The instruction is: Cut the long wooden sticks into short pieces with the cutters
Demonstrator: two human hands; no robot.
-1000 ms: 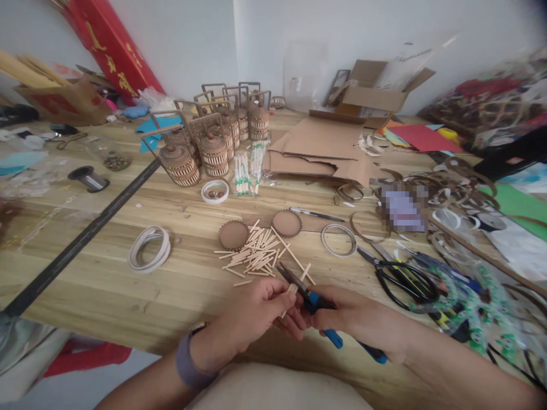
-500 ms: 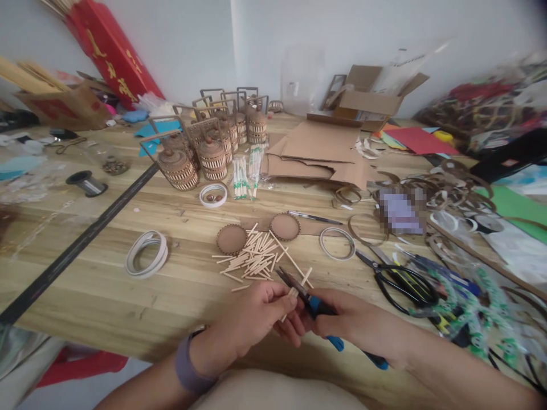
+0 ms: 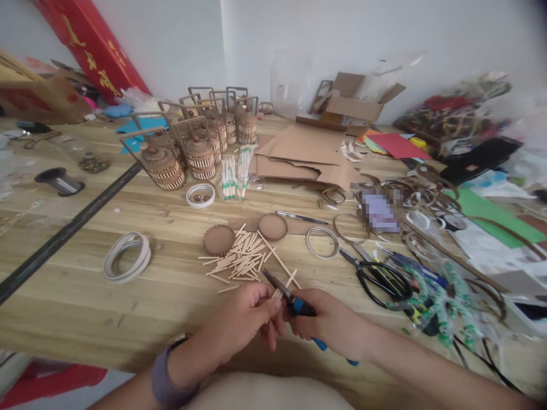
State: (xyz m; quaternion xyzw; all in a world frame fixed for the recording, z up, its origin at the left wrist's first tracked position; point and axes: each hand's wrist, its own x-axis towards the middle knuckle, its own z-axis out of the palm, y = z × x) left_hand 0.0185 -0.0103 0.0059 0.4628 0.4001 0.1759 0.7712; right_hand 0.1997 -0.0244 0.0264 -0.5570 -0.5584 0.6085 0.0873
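Note:
Pinched in my left hand (image 3: pixel 245 313) are a few thin wooden sticks (image 3: pixel 291 278), their tips pointing away from me. My right hand (image 3: pixel 337 322) is wrapped round the blue-and-black handles of pliers (image 3: pixel 276 283). The metal jaws of the pliers lie across the sticks, close to my left fingertips; whether they bite into the wood I cannot tell. Just beyond my hands lies a loose pile of short cut sticks (image 3: pixel 243 256). Two round brown discs with beaded rims, a left disc (image 3: pixel 219 240) and a right disc (image 3: pixel 272 226), sit at the pile's far side.
Several small woven lidded baskets (image 3: pixel 200 156) with tall handles stand at the back left. Rolls of white tape (image 3: pixel 111 259) lie on the left. Black-handled scissors (image 3: pixel 384 282) and tangled brown strips (image 3: pixel 421 185) crowd the right. Cardboard sheets (image 3: pixel 305 145) lie at the back.
The whole view has swung to the right, so the table's things sit further left. My hands keep the same hold on the sticks and the pliers.

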